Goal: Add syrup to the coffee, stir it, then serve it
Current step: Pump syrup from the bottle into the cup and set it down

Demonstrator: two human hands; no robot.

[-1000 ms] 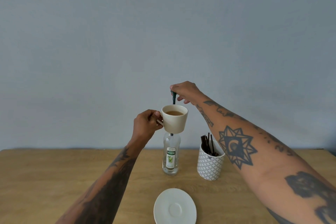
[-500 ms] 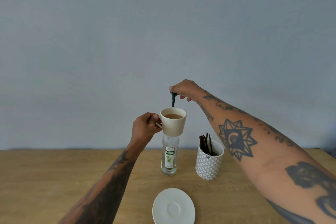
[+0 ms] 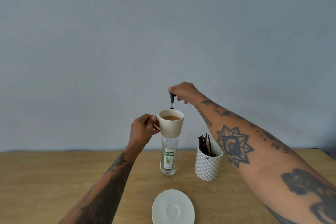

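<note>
Left hand (image 3: 143, 129) grips cup (image 3: 171, 124) handle; right hand (image 3: 183, 92) pinches spoon (image 3: 171, 101) above it.

Right hand (image 3: 183, 91): raised since a second ago, its grip unchanged on the dark spoon (image 3: 171, 100).
Spoon: formerly dipped behind the rim of the cup (image 3: 171, 123); now drawn up, the bowl at or just above the far rim.
Cup: shifted slightly leftward with the left hand (image 3: 143, 129).
</note>
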